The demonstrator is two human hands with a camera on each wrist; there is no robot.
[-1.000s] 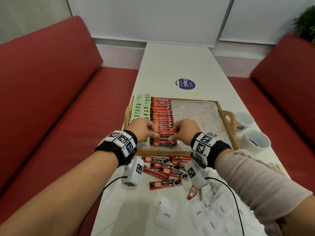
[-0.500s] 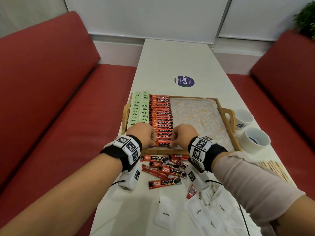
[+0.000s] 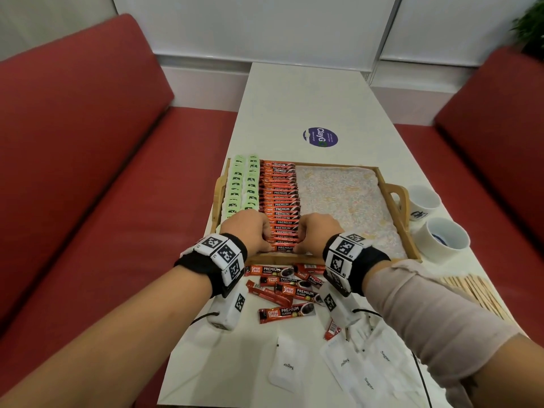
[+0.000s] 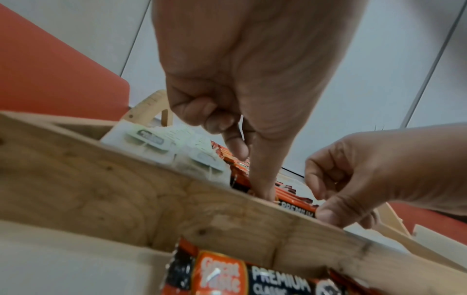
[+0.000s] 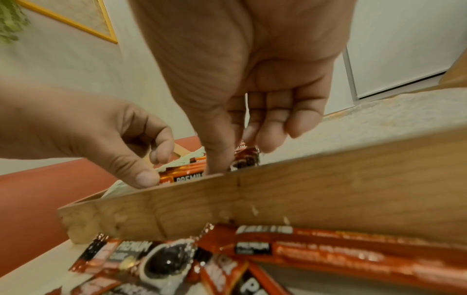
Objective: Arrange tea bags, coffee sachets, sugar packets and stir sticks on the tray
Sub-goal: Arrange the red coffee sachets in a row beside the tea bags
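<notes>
Left hand [image 3: 250,228] and right hand [image 3: 316,231] each pinch one end of a coffee sachet [image 3: 284,248] at the tray [image 3: 396,213] front.
Tea bags [image 3: 243,184] are done (two rows); loose sachets [image 3: 287,312], sugar packets [image 3: 347,363] and stir sticks [image 3: 477,293] wait on the worktop [image 3: 309,98].

Looks like a cafe or office pantry booth, not a home kitchen. 2 long red padded benches [image 3: 97,148] face each other across a narrow white worktop [image 3: 306,92] that runs to a plain white panelled wall [image 3: 265,25]. A round purple branded sticker [image 3: 320,137] is stuck on the worktop. A potted green plant [image 3: 530,28] sits behind the right bench, and the right wrist view shows a yellow-framed picture [image 5: 76,18] on the wall. Hospitality stock fits too: wooden serving tray [image 3: 396,231] with rows of coffee sachets [image 3: 281,201] and green tea bags [image 3: 243,184], 2 white cups [image 3: 435,222], sugar packets [image 3: 365,369], wooden stir sticks [image 3: 477,293].
</notes>
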